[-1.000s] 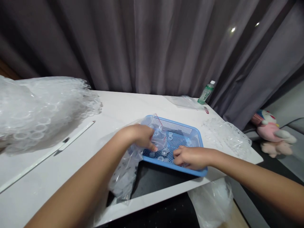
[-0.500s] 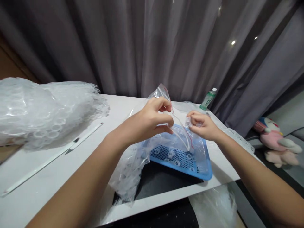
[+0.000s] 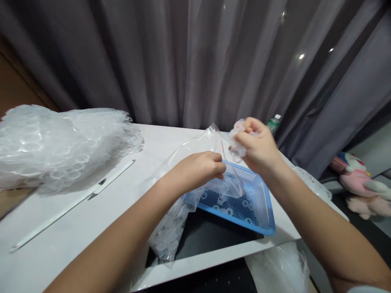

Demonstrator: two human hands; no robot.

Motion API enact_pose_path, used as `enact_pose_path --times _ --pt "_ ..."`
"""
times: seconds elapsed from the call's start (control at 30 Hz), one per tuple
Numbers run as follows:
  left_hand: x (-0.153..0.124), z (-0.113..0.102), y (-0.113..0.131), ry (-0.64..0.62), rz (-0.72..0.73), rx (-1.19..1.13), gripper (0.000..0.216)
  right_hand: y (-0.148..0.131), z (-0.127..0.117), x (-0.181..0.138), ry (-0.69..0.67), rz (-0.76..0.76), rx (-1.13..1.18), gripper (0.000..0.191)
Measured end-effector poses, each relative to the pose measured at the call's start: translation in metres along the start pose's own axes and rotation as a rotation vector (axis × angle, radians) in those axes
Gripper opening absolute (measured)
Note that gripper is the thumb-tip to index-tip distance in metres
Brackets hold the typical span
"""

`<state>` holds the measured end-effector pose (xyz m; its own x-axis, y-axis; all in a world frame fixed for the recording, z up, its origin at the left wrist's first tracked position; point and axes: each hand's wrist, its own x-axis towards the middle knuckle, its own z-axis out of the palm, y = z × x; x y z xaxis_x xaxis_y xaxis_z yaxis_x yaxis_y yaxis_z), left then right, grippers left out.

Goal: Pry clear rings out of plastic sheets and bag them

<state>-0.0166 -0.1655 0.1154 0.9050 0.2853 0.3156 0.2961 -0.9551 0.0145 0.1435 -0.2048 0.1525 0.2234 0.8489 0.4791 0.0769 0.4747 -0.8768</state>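
Note:
A clear zip bag (image 3: 195, 148) with a red stripe along its mouth leans over the blue mesh basket (image 3: 269, 211). Its lower part holds many small translucent plastic pieces (image 3: 166, 238). My left hand (image 3: 203, 169) is closed on the bag near its opening, the fingertips partly hidden. Raised above the basket's far right side, my right hand (image 3: 258, 142) grips a cluster of clear plastic pieces (image 3: 238, 140), slightly blurred. Several small clear plastic rings (image 3: 229, 211) lie on the basket floor.
A large bag of clear plastic cups or rings (image 3: 61, 142) sits on the white table (image 3: 100, 228) at left, beside a thin white strip (image 3: 70, 207). A black mat (image 3: 214, 232) lies beneath the basket. A green bottle (image 3: 274, 123) stands behind my right hand; plush toys (image 3: 356, 175) are at right.
My right hand has risen from beside the basket, bringing the plastic cluster into view. My left hand has lowered and its fingers have closed together at the bag's mouth.

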Motion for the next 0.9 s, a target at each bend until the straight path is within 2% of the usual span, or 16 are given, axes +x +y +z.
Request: enact_pose_path --times 0.1,0.2,0.33,0.43,0.57,0.63,0.8,0.9 --pt "-0.004 -0.008 0.001 -0.017 -0.022 0.031 0.015 0.010 0.023 -0.002 -0.040 0.215 0.113 0.034" --pt "-0.009 -0.022 0.003 -0.026 -0.065 0.038 0.013 0.020 0.028 -0.004 -0.065 0.332 0.137 0.033" --pt "-0.013 -0.038 0.007 0.035 -0.120 0.036 0.011 0.020 0.025 0.000 -0.135 0.312 0.005 0.028" --pt "-0.014 -0.045 0.007 0.085 -0.128 0.016 0.010 0.010 0.028 0.008 -0.305 0.274 -0.192 0.022" --pt "-0.021 -0.054 0.000 0.139 -0.177 0.026 0.013 -0.005 0.035 0.025 -0.498 0.342 -0.389 0.018" --pt "-0.026 -0.060 -0.005 0.202 -0.193 0.067 0.013 -0.010 0.037 0.036 -0.534 0.330 -0.378 0.022" --pt "-0.040 -0.075 -0.008 0.378 -0.171 0.125 0.022 -0.014 0.035 0.059 -0.523 0.193 -0.278 0.029" --pt "-0.043 -0.080 -0.005 0.440 -0.195 0.138 0.025 -0.020 0.036 0.063 -0.665 0.187 -0.237 0.026"
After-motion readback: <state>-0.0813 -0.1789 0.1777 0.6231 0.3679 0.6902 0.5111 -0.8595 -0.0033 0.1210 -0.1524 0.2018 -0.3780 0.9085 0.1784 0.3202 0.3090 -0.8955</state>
